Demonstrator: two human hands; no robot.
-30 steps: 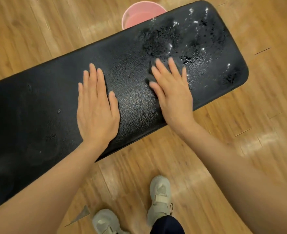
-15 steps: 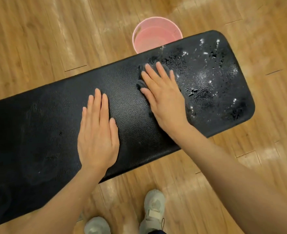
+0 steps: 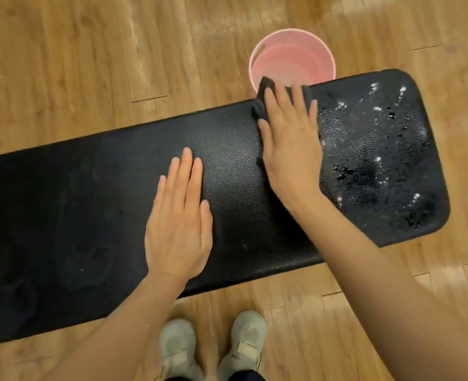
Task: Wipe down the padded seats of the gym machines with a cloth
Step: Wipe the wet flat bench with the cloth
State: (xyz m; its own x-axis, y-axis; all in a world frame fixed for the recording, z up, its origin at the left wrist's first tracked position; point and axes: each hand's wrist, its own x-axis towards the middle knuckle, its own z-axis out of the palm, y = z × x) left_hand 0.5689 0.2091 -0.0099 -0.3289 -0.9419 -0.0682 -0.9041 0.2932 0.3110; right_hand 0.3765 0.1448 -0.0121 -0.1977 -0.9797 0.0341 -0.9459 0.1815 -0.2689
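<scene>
Head view: black padded bench seat (image 3: pixel 117 215) runs across frame over wood floor (image 3: pixel 76 64). Right hand (image 3: pixel 290 141) lies flat, fingers straight, pressing a dark cloth (image 3: pixel 264 90) onto the seat at its far edge; cloth sticks out past the fingertips and along the thumb side, right at the seat's far rim. Compared with half a second ago, the right hand and cloth have slid farther away from the person, from mid-seat to the far edge, now just in front of the pink bucket (image 3: pixel 292 61). Left hand (image 3: pixel 179 218) is flat on the seat, fingers straight and together, holding nothing, resting near the near edge; same spot on the seat as before. Wet droplets and foam specks (image 3: pixel 378 149) cover the seat's right end, to the right of the right hand, pattern unchanged. Bucket stands on the floor beyond the seat, its near side hidden by the seat and cloth; more of it shows now than earlier since the camera has tilted. Pale shoes (image 3: pixel 213 345) on the floor at bottom.
</scene>
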